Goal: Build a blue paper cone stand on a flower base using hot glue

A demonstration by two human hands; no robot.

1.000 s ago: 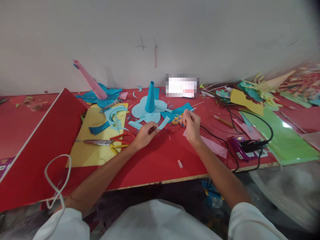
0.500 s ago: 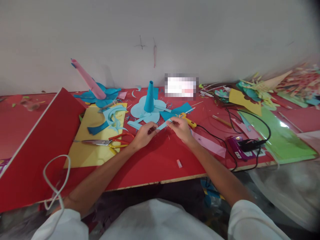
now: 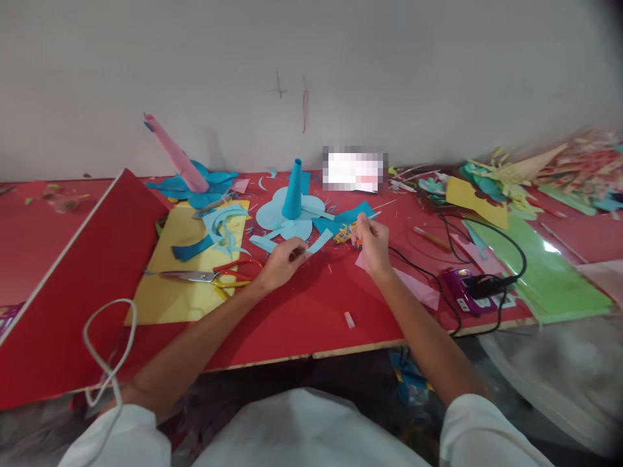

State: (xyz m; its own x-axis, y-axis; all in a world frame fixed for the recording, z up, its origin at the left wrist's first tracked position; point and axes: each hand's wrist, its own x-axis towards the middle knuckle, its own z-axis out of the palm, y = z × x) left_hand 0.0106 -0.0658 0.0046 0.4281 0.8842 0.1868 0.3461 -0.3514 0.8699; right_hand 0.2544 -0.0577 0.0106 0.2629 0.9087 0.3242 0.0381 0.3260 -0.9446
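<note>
On the red surface (image 3: pixel 302 311), blue cone (image 3: pixel 293 194) stands on paper flower (image 3: pixel 270 213); left hand (image 3: pixel 286 261) pinches strip (image 3: pixel 321 241), apparently unattached; right hand (image 3: pixel 374 241) curled, grip unclear.

A craft workshop, it seems: paper scraps (image 3: pixel 226 230) surround a blue cone (image 3: pixel 292 198) on a red table (image 3: pixel 292 324). Scissors (image 3: pixel 212 277) lie left of the cone, green sheets (image 3: pixel 559 279) and a power strip (image 3: pixel 456 290) to its right.

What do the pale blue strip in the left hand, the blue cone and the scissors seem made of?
Pale blue strip: probably matte paper or card, thin and evenly coloured. Blue cone: likely rolled matte paper or card, open at the top. Scissors: blades apparently metal, grey and shiny; handles perhaps plastic, from their bright red and yellow.
</note>
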